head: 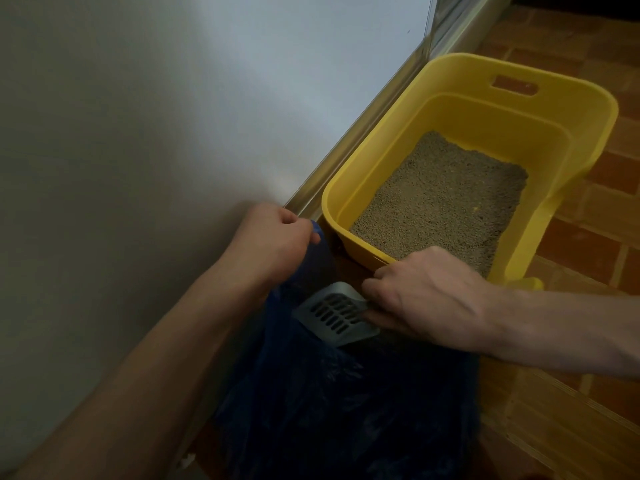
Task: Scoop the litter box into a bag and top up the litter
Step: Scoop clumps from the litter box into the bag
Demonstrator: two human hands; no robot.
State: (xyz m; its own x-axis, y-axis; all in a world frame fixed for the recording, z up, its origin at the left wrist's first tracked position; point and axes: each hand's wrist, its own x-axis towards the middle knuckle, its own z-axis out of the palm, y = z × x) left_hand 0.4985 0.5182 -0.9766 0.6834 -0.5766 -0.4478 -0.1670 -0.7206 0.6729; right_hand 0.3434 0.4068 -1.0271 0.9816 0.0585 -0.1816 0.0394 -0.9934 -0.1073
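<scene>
Wall (138, 116): pale, plain, fills the left of the view; a metal skirting strip (363, 140) runs along its foot.
Floor (588, 237): reddish-brown tiles, right side.
Bag (329, 393): dark blue plastic, low centre, mouth held open toward the litter box, its near part slumped on the floor.
Litter box (585, 112): yellow, high-walled, handle slot in the far rim; sits against the skirting, just beyond the bag.
Litter (440, 199): grey-brown granules, flat layer across the box bottom.
Left hand (273, 237): fingers curled, pinching the bag's upper edge beside the wall, lifting it.
Right hand (426, 296): fingers clenched round the scoop's handle, at the near rim of the box.
Scoop (332, 313): grey, slotted, tipped over the bag's mouth; handle hidden in the right hand.
</scene>
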